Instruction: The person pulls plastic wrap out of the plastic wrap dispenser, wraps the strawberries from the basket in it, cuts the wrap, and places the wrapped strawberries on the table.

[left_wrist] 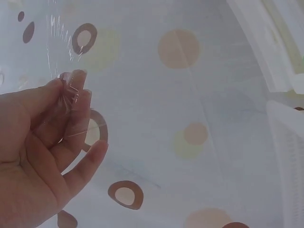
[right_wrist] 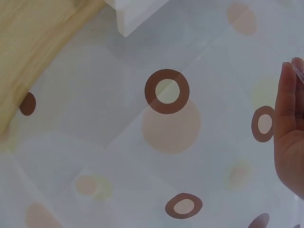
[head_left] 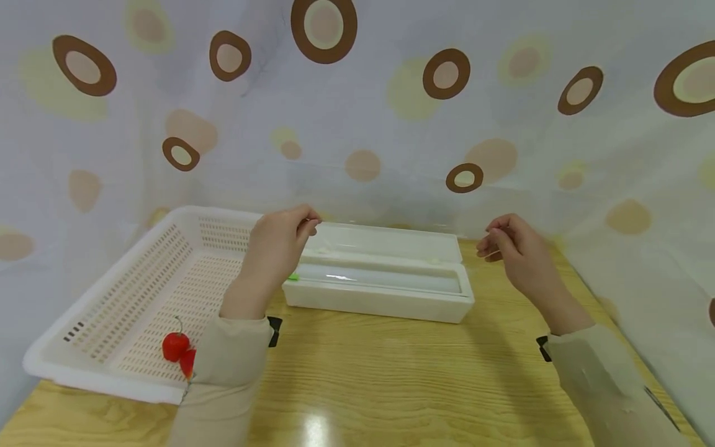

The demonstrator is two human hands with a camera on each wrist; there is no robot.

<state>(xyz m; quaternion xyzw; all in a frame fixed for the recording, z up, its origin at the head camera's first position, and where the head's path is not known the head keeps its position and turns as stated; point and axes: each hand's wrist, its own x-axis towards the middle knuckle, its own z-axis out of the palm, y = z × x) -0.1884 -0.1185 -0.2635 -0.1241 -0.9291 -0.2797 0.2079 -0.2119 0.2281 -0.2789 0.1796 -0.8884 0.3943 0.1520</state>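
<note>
A sheet of clear cling film [left_wrist: 59, 35] shows by its glints in the left wrist view; in the head view it is barely visible. My left hand [head_left: 274, 251] pinches it between thumb and fingertips, above the left end of a white cling film box [head_left: 380, 305]. To the right of the box, my right hand [head_left: 519, 257] is raised with thumb and fingers brought together. A glint of film [right_wrist: 298, 71] lies at its fingertips in the right wrist view. The box's lid [head_left: 385, 242] is up, and a shiny film roll [head_left: 385, 279] lies inside.
A white perforated basket [head_left: 41, 357] stands on the left of the wooden table [head_left: 391, 379]. Inside it are a red cherry-like fruit [head_left: 175, 346] and another red piece [head_left: 187, 362], partly behind my left sleeve. A green tab [head_left: 293, 277] sits on the box. Behind hangs a patterned curtain [head_left: 346, 112].
</note>
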